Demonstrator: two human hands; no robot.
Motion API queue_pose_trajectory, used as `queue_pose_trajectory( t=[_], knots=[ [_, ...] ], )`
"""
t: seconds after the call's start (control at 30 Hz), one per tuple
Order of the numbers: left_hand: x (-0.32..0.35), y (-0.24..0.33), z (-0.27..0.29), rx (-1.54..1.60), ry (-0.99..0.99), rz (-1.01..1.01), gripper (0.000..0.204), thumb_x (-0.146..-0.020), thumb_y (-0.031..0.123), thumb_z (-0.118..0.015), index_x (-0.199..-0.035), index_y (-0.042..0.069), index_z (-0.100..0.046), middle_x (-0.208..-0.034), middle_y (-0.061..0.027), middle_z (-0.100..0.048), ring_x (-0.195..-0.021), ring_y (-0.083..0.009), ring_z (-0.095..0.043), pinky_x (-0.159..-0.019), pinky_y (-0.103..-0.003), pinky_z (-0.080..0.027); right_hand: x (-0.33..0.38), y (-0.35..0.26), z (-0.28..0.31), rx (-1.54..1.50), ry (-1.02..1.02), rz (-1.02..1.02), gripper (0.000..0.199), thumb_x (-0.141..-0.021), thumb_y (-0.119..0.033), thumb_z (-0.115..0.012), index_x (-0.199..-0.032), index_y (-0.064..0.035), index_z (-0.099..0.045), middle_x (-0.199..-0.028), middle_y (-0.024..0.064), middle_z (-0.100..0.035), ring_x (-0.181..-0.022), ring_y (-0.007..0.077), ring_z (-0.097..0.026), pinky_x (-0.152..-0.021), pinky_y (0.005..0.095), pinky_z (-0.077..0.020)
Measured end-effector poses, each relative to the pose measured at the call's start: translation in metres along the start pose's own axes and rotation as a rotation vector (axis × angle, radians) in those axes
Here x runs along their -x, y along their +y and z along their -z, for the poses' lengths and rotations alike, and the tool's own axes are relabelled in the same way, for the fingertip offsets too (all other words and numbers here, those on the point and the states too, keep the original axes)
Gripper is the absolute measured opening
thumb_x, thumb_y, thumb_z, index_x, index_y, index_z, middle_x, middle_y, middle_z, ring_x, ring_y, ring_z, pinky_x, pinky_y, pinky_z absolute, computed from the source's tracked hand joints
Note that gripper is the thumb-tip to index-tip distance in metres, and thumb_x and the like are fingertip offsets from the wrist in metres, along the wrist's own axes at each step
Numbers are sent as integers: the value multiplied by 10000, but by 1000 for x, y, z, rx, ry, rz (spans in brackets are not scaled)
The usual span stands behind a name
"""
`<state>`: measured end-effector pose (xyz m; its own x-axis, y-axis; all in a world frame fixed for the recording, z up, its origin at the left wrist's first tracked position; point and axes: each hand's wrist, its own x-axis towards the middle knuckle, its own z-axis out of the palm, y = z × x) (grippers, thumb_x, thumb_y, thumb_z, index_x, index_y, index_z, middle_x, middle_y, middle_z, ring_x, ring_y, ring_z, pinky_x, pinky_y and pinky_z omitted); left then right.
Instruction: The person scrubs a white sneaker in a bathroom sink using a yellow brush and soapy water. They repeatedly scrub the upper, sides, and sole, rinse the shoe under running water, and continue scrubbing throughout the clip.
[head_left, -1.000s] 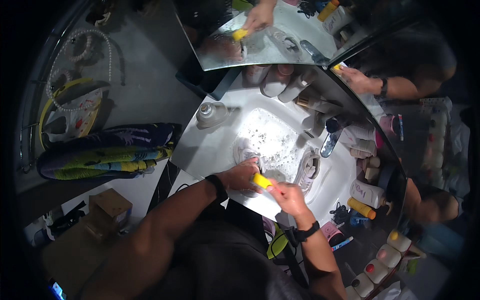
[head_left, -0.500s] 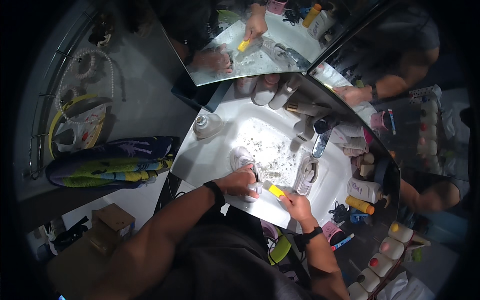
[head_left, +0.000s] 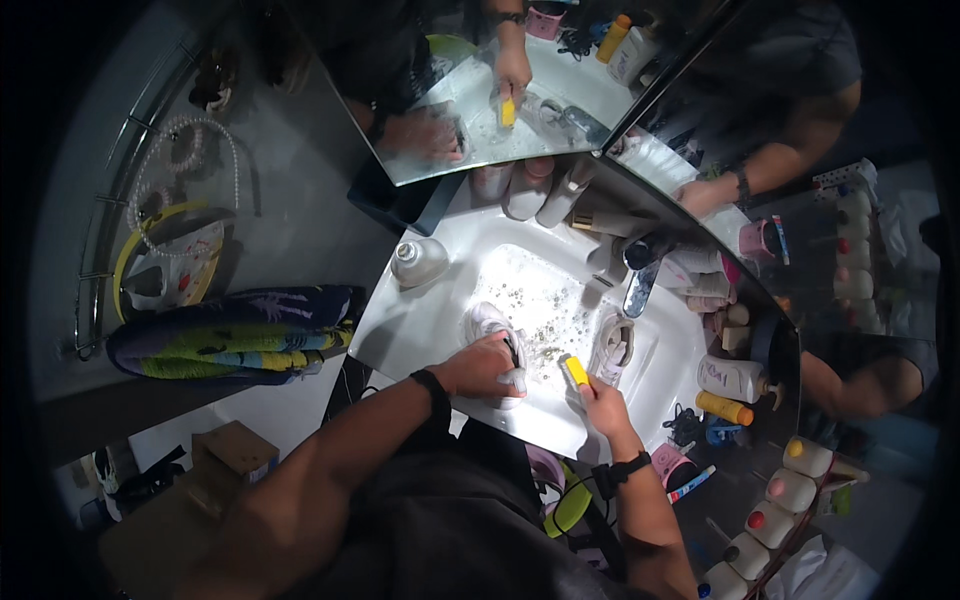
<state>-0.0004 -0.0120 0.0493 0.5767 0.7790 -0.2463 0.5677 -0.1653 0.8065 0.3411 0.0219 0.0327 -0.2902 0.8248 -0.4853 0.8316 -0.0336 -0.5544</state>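
A white sneaker [head_left: 489, 321] lies at the near left rim of a white sink [head_left: 400, 335], and my left hand [head_left: 482, 367] is closed around its opening. In my right hand [head_left: 604, 407] is a small yellow brush [head_left: 576, 369], gripped by one end and held over the near part of the basin, apart from the sneaker in my left hand. Just beyond that hand, a second white sneaker [head_left: 612, 348] rests in the right side of the basin. Soapy water with bubbles [head_left: 540, 300] covers the basin floor.
The faucet [head_left: 641, 288] juts over the basin from the far right. A white pump bottle [head_left: 419, 262] stands on the left ledge. Lotion bottle [head_left: 728, 378] and yellow tube [head_left: 725, 408] lie at right. A mirror [head_left: 480, 110] borders the back; a patterned towel [head_left: 230, 335] hangs left.
My right hand has drawn the yellow brush to the right, away from the sneaker in my left hand. My left hand keeps its hold. The whole view has shifted slightly.
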Motion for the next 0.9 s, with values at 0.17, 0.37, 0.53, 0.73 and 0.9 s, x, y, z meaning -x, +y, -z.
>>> queue_pose_trajectory(
  t=[0.17,0.37,0.53,0.73,0.9],
  knots=[
    [12,15,3,64,234,-132,254,-836,280,-794,-923,60,-699,-1028,-100,-698,-1107,-292,-648,-1183,-484,-343,-43,0,-41,-32,-336,114,366,-1028,-282,-615,-1290,-42,-701,-1065,275,-749,-1039,440,-721,-928,481,-547],
    [63,31,38,-73,17,193,383,-839,369,-820,-1110,114,-729,-1126,-154,-696,-1154,-330,-646,-1129,-507,-375,-89,-15,-72,54,48,-180,389,-1033,-267,-560,-1318,-16,-643,-1107,301,-741,-1081,488,-699,-941,552,-549],
    [68,30,43,24,84,257,451,-816,389,-824,-1149,98,-733,-1091,-160,-698,-1133,-379,-641,-971,-505,-507,-77,-30,-72,-278,-61,-150,339,-1014,-272,-627,-1178,-2,-749,-1022,280,-767,-1010,427,-747,-885,478,-570],
    [64,21,20,10,123,82,264,-760,266,-800,-906,72,-695,-939,-175,-695,-1007,-392,-663,-907,-487,-518,-53,-105,-68,-419,-29,98,312,-1017,-303,-712,-1102,-17,-802,-950,208,-790,-891,239,-770,-797,380,-569],
    [65,21,19,112,157,55,239,-734,233,-795,-890,78,-702,-922,-161,-697,-976,-375,-675,-872,-479,-509,-84,-140,-47,322,-138,48,369,-1033,-458,-604,-1198,-192,-799,-998,221,-772,-933,441,-730,-849,483,-590]
  ],
)
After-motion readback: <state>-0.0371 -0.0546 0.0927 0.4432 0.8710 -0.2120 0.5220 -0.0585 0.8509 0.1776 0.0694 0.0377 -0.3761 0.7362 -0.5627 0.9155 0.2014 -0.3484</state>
